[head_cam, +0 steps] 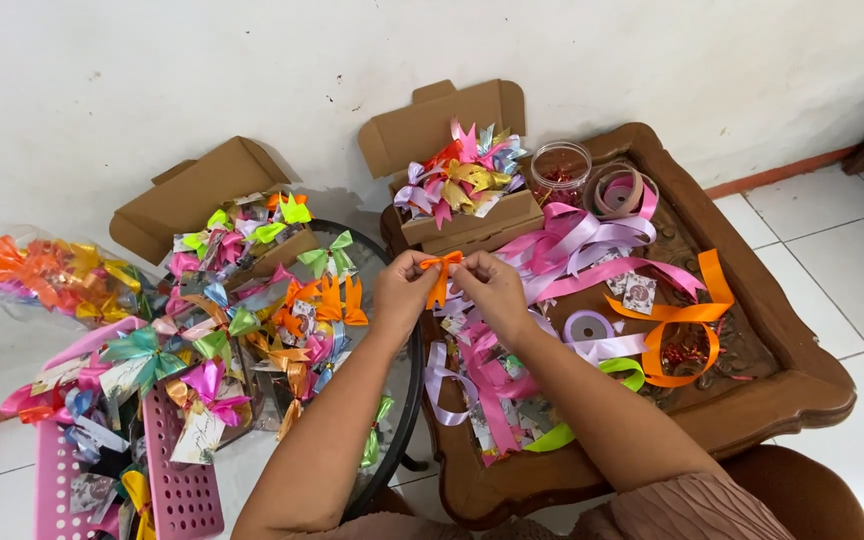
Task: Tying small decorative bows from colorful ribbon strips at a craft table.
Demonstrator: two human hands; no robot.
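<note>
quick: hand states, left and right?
Left hand: closed, pinching the orange ribbon bow.
Right hand: closed, pinching the same bow from the other side.

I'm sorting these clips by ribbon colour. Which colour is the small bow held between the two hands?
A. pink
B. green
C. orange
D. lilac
C: the small bow pinched between the left hand and the right hand is orange, held above the wooden table in front of the open cardboard box of finished bows.
</note>
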